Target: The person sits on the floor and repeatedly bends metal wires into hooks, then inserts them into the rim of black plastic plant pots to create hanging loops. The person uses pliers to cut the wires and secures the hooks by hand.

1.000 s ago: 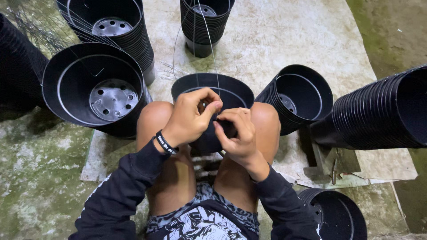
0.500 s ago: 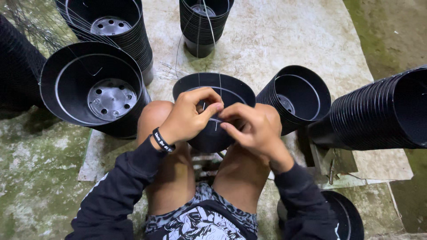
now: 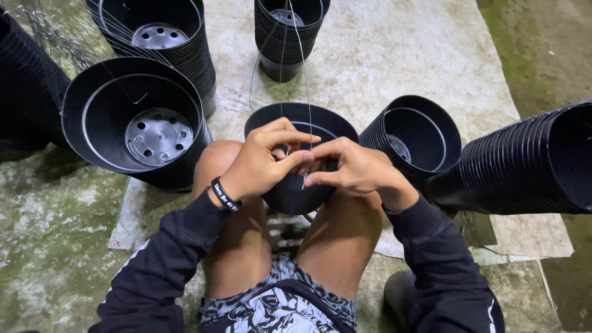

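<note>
A black plastic pot [image 3: 296, 191] rests between my knees, its open mouth tilted away from me. Thin metal wires [image 3: 303, 68] rise from its near rim toward the top of the view. My left hand [image 3: 262, 161] pinches the near rim where a wire meets it. Fingertip to fingertip with it, my right hand [image 3: 350, 168] pinches the same spot on the rim and wire. Both hands wear black sleeves, and a black wristband circles the left wrist.
Stacks of black pots stand at the left [image 3: 139, 123], back left [image 3: 161, 34], back centre [image 3: 285, 34] and right [image 3: 416, 137]. A long stack [image 3: 530, 163] lies on its side at far right. A bundle of loose wires [image 3: 58, 34] lies at back left. Worn sheet [image 3: 394, 55] covers the concrete floor.
My right hand has drawn in from the right and now meets the left hand at the pot's near rim. The pot stays between my knees.
</note>
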A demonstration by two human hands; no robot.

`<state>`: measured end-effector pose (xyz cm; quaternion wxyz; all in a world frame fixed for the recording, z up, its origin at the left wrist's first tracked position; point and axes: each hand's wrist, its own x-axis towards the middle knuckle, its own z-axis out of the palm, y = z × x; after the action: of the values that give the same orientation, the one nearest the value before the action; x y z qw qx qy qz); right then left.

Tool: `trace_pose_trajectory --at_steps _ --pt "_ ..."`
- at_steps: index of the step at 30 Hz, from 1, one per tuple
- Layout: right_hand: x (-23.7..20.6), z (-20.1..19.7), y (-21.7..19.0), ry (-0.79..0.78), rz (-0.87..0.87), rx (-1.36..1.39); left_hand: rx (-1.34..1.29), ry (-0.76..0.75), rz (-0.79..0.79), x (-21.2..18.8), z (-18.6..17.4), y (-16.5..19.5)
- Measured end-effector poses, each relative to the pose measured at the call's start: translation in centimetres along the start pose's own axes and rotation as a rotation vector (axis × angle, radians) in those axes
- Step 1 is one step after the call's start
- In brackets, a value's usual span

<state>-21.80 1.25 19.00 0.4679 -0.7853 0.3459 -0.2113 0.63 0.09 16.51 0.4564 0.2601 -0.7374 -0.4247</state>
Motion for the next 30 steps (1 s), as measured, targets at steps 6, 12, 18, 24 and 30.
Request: trace_pose_trajectory --at_steps 6,12,18,24,30 --pt "-0.2 0.7 -0.4 0.084 -0.074 -0.050 0.192 0.030 0.172 -0.8 -0.6 -0.7" --pt "-1.1 1.7 -1.0 0.205 -0.149 -0.184 0.570 -0.162 0.405 -2.5 -2.7 -2.3" --pt "-0.7 0.6 -0.2 0.232 -0.084 -0.225 0.679 -0.132 0.431 -2.2 -2.0 -3.5" --pt "0.9 -3.2 1.2 0.224 -0.010 -0.248 0.799 -0.026 0.561 0.7 -0.7 -3.6" --pt "3.0 -6.5 3.6 0.240 0.045 -0.131 1.091 0.096 0.621 3.2 0.6 -4.4"
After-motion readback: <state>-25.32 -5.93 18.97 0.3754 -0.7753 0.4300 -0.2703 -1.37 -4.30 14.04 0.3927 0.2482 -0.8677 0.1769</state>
